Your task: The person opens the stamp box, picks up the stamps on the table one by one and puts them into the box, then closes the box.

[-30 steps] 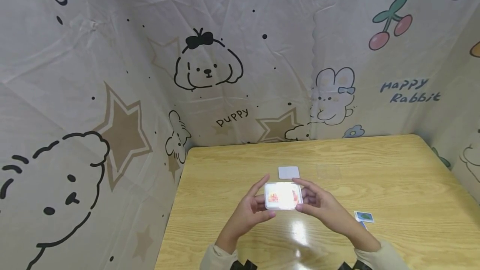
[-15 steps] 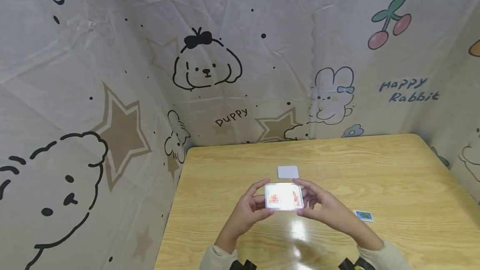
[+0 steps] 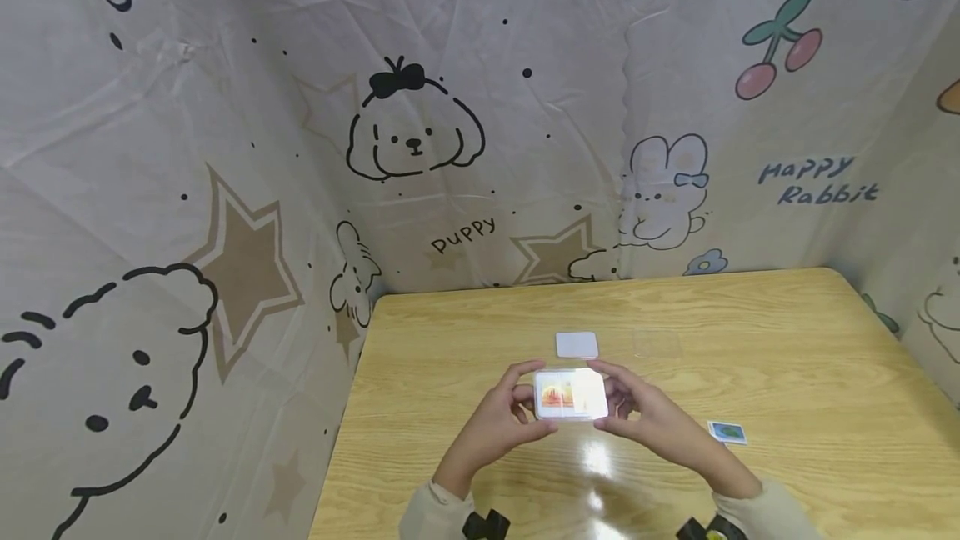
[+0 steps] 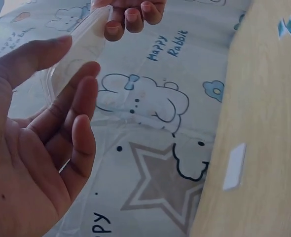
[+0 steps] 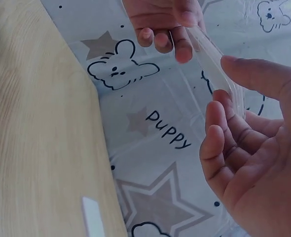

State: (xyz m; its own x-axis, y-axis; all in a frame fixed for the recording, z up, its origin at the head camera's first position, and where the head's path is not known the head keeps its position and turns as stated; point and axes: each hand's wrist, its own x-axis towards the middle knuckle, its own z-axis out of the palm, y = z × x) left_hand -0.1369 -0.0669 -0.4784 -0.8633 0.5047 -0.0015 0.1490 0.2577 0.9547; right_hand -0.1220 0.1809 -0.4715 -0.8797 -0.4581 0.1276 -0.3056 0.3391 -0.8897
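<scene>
Held up over the table is a flat clear plastic case (image 3: 557,396), rounded at the corners. An orange-red picture shows on its left part, and bright glare washes out its right part. My left hand (image 3: 501,417) pinches its left end between thumb and fingers. At the other end, my right hand (image 3: 647,408) grips it the same way. Both wrist views show the case edge-on; it looks thin and see-through, with the left hand (image 4: 47,118) and the right hand (image 5: 254,138) holding opposite ends.
Behind the case lies a white rounded card (image 3: 577,345) on the wooden table (image 3: 810,357). A faint clear plastic sheet or lid (image 3: 657,344) lies to its right. Small picture cards (image 3: 727,432) sit beside my right forearm. A printed cloth (image 3: 465,107) hangs around the table.
The case has shifted slightly right and toward me, and its tilt has changed. Glare moved off its left part, so the orange-red picture shows more clearly. Both hands keep their hold.
</scene>
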